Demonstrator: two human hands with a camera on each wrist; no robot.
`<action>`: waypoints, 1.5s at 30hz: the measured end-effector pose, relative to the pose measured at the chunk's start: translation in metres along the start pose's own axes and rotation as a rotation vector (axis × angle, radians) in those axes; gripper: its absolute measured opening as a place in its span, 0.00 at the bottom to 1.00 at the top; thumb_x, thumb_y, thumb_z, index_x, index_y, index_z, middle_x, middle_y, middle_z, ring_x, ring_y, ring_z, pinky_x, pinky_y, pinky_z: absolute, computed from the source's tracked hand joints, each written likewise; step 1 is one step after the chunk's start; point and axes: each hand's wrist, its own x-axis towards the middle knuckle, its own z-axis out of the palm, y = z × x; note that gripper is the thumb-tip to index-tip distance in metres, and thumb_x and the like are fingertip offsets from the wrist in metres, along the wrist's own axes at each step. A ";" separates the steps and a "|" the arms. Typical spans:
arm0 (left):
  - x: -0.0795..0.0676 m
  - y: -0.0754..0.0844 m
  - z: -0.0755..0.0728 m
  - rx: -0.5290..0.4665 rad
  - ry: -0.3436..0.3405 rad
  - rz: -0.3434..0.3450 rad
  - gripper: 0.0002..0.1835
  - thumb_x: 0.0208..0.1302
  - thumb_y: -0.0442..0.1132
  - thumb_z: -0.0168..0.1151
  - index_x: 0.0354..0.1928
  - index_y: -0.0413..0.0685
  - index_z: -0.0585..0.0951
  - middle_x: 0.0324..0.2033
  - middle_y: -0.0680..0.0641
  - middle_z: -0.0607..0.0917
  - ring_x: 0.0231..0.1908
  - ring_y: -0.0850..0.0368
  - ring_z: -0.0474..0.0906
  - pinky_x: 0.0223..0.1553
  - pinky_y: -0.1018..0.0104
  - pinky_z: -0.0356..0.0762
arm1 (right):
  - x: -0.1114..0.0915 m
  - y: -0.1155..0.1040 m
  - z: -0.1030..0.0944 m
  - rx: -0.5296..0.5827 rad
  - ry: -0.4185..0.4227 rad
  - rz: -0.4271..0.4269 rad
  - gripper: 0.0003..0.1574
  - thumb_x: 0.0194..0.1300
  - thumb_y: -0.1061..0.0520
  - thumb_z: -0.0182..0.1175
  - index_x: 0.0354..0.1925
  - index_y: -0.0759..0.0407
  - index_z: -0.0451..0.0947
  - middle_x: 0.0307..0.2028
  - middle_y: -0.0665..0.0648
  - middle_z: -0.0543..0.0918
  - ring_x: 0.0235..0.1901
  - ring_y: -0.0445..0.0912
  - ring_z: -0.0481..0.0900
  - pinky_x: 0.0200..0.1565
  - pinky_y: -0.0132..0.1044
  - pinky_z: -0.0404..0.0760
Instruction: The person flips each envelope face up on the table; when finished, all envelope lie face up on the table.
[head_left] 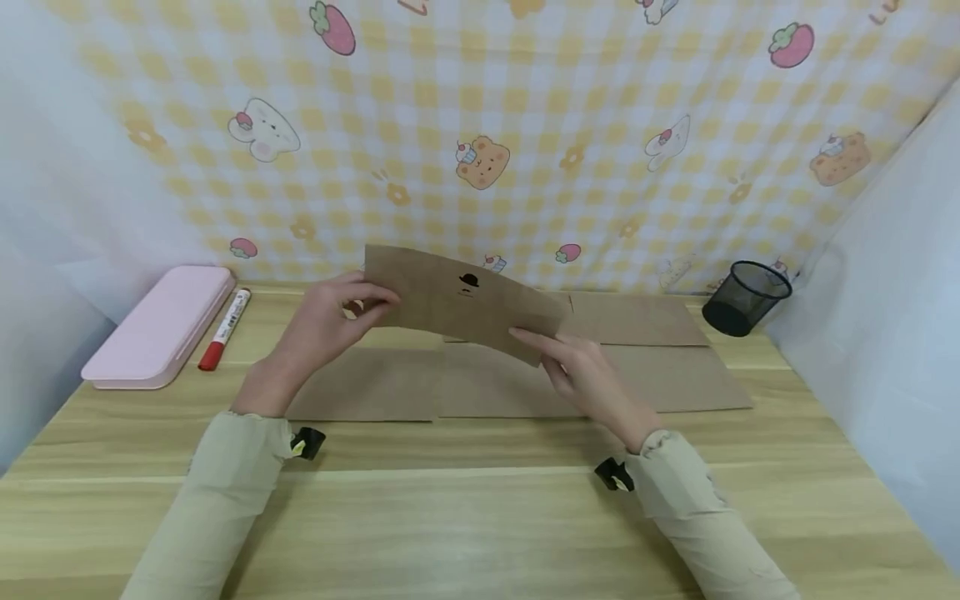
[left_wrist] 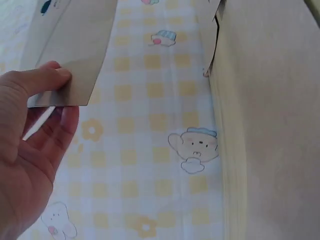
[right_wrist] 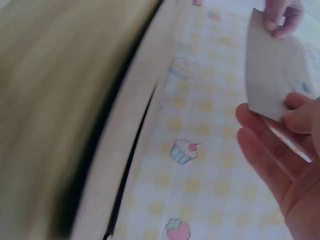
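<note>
A flat brown paper bag [head_left: 427,292], printed with a small black hat, is held up above the table, slightly bowed. My left hand [head_left: 330,321] pinches its left end between thumb and fingers. At the other end, my right hand [head_left: 588,375] pinches the lower right corner; its thumb and fingers show on both sides in the right wrist view. Beneath, several more flat brown sheets or bags lie in rows, among them a front left one [head_left: 367,387], a front right one [head_left: 686,379] and a back right one [head_left: 637,321].
At the left of the wooden table [head_left: 450,525] lie a pink case [head_left: 161,325] and a marker with a red cap [head_left: 225,329]. A black mesh pen holder [head_left: 742,300] stands back right. Behind hangs a yellow checked cloth [head_left: 420,108].
</note>
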 end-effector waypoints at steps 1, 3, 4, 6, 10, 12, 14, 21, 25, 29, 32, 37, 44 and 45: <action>-0.001 -0.001 -0.001 0.005 -0.002 -0.017 0.08 0.56 0.26 0.64 0.37 0.43 0.86 0.34 0.50 0.83 0.29 0.61 0.76 0.28 0.69 0.75 | 0.004 -0.001 0.001 0.005 -0.010 0.016 0.32 0.57 0.76 0.50 0.58 0.57 0.74 0.16 0.44 0.63 0.17 0.36 0.55 0.19 0.29 0.61; -0.002 -0.005 -0.002 0.010 -0.001 -0.060 0.08 0.57 0.27 0.63 0.38 0.43 0.85 0.36 0.49 0.83 0.29 0.60 0.77 0.28 0.70 0.76 | 0.014 -0.002 0.005 0.022 -0.021 0.045 0.30 0.59 0.75 0.49 0.58 0.58 0.74 0.17 0.45 0.67 0.16 0.36 0.57 0.19 0.29 0.63; -0.003 -0.006 -0.004 0.013 0.003 -0.089 0.09 0.57 0.27 0.63 0.39 0.42 0.85 0.37 0.48 0.83 0.29 0.59 0.77 0.28 0.71 0.75 | 0.019 -0.003 0.007 0.032 -0.026 0.056 0.29 0.60 0.73 0.50 0.58 0.59 0.74 0.18 0.47 0.70 0.17 0.36 0.61 0.19 0.29 0.66; -0.004 -0.010 -0.007 0.030 0.017 -0.135 0.09 0.57 0.27 0.63 0.40 0.41 0.85 0.38 0.46 0.83 0.31 0.58 0.77 0.28 0.73 0.75 | 0.032 -0.003 0.012 0.016 -0.042 0.069 0.25 0.63 0.68 0.54 0.58 0.59 0.74 0.24 0.51 0.78 0.19 0.37 0.68 0.23 0.29 0.71; -0.002 -0.019 -0.018 0.125 0.007 -0.174 0.12 0.56 0.27 0.64 0.43 0.41 0.85 0.35 0.44 0.82 0.29 0.56 0.75 0.24 0.72 0.69 | 0.060 -0.003 0.022 -0.052 -0.115 0.092 0.27 0.61 0.57 0.62 0.58 0.62 0.73 0.36 0.55 0.82 0.27 0.41 0.76 0.30 0.31 0.74; 0.000 -0.025 -0.025 0.185 -0.042 -0.178 0.14 0.55 0.30 0.66 0.45 0.42 0.84 0.34 0.45 0.81 0.29 0.54 0.74 0.24 0.67 0.68 | 0.073 -0.004 0.027 -0.096 -0.164 0.111 0.28 0.61 0.56 0.63 0.58 0.62 0.73 0.36 0.55 0.81 0.26 0.41 0.75 0.31 0.32 0.74; 0.000 -0.031 -0.032 0.228 -0.101 -0.184 0.16 0.55 0.31 0.67 0.47 0.42 0.83 0.33 0.45 0.80 0.31 0.52 0.73 0.27 0.62 0.67 | 0.083 -0.003 0.034 -0.124 -0.203 0.131 0.28 0.61 0.57 0.62 0.58 0.62 0.72 0.39 0.56 0.81 0.26 0.40 0.75 0.34 0.33 0.75; -0.005 -0.057 -0.048 0.245 -0.241 -0.261 0.16 0.57 0.31 0.64 0.49 0.38 0.81 0.37 0.40 0.79 0.29 0.50 0.67 0.26 0.61 0.63 | 0.108 -0.001 0.069 -0.152 -0.362 0.193 0.27 0.65 0.57 0.58 0.61 0.60 0.68 0.54 0.58 0.77 0.46 0.46 0.77 0.51 0.37 0.72; -0.009 -0.071 -0.051 0.206 -0.254 -0.302 0.15 0.59 0.29 0.60 0.49 0.37 0.81 0.43 0.35 0.79 0.28 0.50 0.66 0.26 0.62 0.63 | 0.121 -0.002 0.083 -0.093 -0.441 0.263 0.27 0.64 0.59 0.58 0.62 0.57 0.68 0.56 0.55 0.75 0.52 0.46 0.74 0.55 0.35 0.69; -0.015 -0.085 -0.052 0.185 -0.290 -0.362 0.14 0.59 0.27 0.56 0.48 0.35 0.80 0.43 0.33 0.80 0.26 0.51 0.66 0.25 0.62 0.64 | 0.136 -0.005 0.094 -0.021 -0.505 0.306 0.27 0.63 0.61 0.58 0.61 0.58 0.69 0.58 0.55 0.73 0.56 0.46 0.71 0.58 0.35 0.66; -0.018 -0.096 -0.051 0.161 -0.328 -0.412 0.15 0.58 0.25 0.55 0.48 0.33 0.79 0.45 0.32 0.79 0.25 0.51 0.66 0.24 0.62 0.65 | 0.146 -0.008 0.101 -0.002 -0.544 0.333 0.27 0.62 0.61 0.59 0.60 0.59 0.70 0.58 0.55 0.73 0.57 0.46 0.70 0.59 0.35 0.65; -0.025 -0.113 -0.049 0.135 -0.353 -0.448 0.14 0.56 0.24 0.55 0.46 0.30 0.79 0.48 0.30 0.77 0.33 0.43 0.73 0.33 0.52 0.72 | 0.155 -0.011 0.112 -0.006 -0.588 0.374 0.25 0.61 0.61 0.61 0.58 0.57 0.74 0.57 0.54 0.74 0.57 0.46 0.70 0.58 0.35 0.66; -0.036 -0.126 -0.048 0.149 -0.352 -0.532 0.13 0.61 0.29 0.55 0.47 0.33 0.79 0.46 0.29 0.78 0.43 0.38 0.75 0.42 0.45 0.71 | 0.153 -0.007 0.125 -0.044 -0.662 0.393 0.23 0.67 0.57 0.55 0.60 0.51 0.72 0.60 0.50 0.72 0.59 0.45 0.69 0.59 0.37 0.66; -0.036 -0.126 -0.048 0.159 -0.350 -0.530 0.13 0.61 0.29 0.55 0.47 0.33 0.79 0.44 0.30 0.79 0.41 0.38 0.75 0.41 0.46 0.72 | 0.153 -0.006 0.126 -0.043 -0.664 0.402 0.24 0.67 0.57 0.55 0.61 0.51 0.72 0.60 0.49 0.72 0.59 0.44 0.68 0.59 0.37 0.65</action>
